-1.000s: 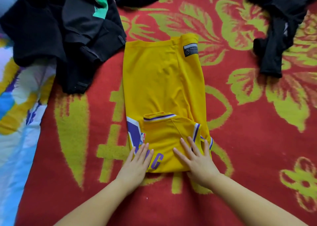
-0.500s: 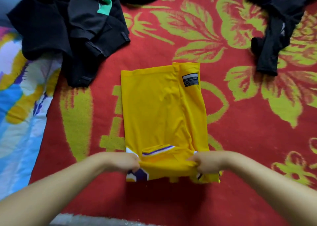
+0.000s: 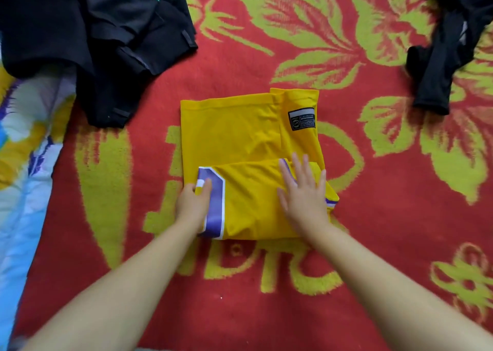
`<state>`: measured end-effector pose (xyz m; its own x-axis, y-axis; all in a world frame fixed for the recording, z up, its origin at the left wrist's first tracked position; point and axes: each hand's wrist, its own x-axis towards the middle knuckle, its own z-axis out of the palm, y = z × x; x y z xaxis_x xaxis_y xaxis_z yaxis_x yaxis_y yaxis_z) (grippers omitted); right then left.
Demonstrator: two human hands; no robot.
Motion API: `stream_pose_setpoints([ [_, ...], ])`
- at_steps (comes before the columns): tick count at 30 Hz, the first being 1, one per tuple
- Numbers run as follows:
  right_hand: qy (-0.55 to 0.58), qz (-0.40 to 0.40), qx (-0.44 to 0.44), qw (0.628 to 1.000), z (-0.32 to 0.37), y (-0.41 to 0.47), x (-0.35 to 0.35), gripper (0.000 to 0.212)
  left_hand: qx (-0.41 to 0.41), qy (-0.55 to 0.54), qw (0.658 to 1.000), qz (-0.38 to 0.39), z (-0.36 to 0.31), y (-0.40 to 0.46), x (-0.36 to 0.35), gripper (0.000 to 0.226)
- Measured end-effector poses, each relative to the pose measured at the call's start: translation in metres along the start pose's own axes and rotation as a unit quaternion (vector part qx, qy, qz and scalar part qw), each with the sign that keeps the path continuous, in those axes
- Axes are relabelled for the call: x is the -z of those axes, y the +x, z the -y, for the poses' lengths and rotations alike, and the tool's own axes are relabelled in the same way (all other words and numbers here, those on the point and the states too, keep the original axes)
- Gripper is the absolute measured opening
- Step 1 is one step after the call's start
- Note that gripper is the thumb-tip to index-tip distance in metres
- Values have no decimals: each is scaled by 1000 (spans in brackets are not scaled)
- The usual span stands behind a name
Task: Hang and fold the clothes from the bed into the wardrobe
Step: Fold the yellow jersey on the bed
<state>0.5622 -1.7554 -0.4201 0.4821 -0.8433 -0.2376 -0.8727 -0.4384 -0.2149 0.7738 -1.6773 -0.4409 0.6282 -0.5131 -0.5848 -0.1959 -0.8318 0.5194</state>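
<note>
Yellow basketball jersey lies half-folded on the red floral bedspread. Left hand pinches the folded edge at the purple numeral; right hand lies flat, fingers spread. Best to press outward, squaring the corners before folding again.

Yellow jersey with purple-and-white trim, folded into a compact rectangle, near end doubled over the far part, black label at its far right corner. Black clothes heaped far left; another dark garment crumpled far right.
</note>
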Motion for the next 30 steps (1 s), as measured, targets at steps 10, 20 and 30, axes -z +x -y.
stream_pose_setpoints([
  [10, -62, 153, 45, 985, -58, -5, -36, 69, -19, 88, 992, -84, 38, -16, -22, 37],
  [20, -159, 184, 213, 947, -51, -55, -25, 112, -536, 412, 736, 36, 77, -44, -22, 107],
  [30, -124, 271, 92, 950, -39, -29, 3, 86, -399, 463, 784, 107, 64, -34, -17, 113],
])
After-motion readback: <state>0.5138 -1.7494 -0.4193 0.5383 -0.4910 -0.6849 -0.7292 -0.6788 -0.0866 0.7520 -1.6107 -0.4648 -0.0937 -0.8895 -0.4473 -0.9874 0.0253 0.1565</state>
